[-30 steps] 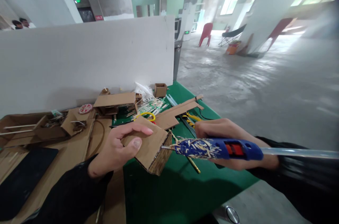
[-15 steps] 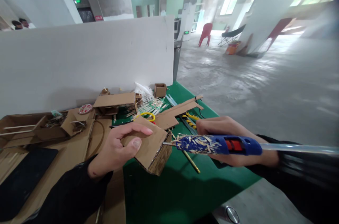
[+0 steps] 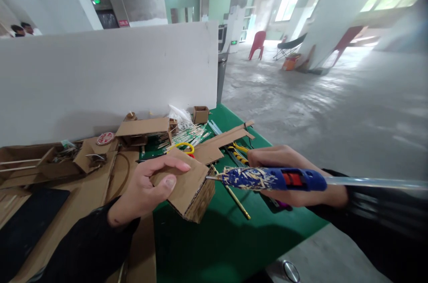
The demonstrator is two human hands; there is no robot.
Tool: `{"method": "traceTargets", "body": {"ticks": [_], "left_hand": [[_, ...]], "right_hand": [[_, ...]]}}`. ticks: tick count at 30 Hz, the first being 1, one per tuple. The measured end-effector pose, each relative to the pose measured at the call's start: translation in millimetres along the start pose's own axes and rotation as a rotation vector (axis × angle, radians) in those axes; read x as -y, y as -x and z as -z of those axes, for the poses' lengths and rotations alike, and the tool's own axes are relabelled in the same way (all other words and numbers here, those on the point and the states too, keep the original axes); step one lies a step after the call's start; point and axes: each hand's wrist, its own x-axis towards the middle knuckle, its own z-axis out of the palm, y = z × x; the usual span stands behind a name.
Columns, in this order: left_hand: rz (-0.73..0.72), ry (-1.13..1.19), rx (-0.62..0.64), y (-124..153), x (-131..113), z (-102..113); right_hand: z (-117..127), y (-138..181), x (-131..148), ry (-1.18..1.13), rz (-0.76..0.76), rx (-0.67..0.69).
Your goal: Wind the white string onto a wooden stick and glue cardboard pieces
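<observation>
My left hand (image 3: 147, 185) grips a small cardboard box (image 3: 187, 178), thumb and fingers across its top face, tilted above the green table. In my right hand (image 3: 287, 158) is a blue hot glue gun (image 3: 254, 179), its body covered in pale dried bits. A clear glue stick (image 3: 374, 182) runs out of its back end toward the right. The metal nozzle sits at the box's upper right edge, touching it or very close. Below the gun lies a pencil (image 3: 239, 203). Behind the box are yellow-handled scissors (image 3: 183, 145) and a cut cardboard strip (image 3: 214, 147).
On the green table (image 3: 200, 252) lie several thin sticks (image 3: 190, 137) and yellow-black pliers (image 3: 237, 153). Cardboard assemblies (image 3: 143, 127) and a dark flat panel (image 3: 30, 220) occupy the left. A white board (image 3: 110, 69) stands behind. A metal-topped cylinder (image 3: 290, 270) is by the front edge.
The view has shifted slightly. The glue gun's nozzle stays at the box's edge, and both hands keep nearly the same hold.
</observation>
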Motion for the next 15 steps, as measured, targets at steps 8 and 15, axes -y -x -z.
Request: {"method": "traceTargets", "body": {"ticks": [8, 15], "left_hand": [[0.000, -0.013, -0.009, 1.0, 0.7, 0.1], [-0.006, -0.014, -0.006, 1.2, 1.7, 0.2]], "right_hand": [[1.7, 0.1, 0.4, 0.006, -0.050, 0.016], [2.2, -1.4, 1.1, -0.007, -0.022, -0.035]]}}
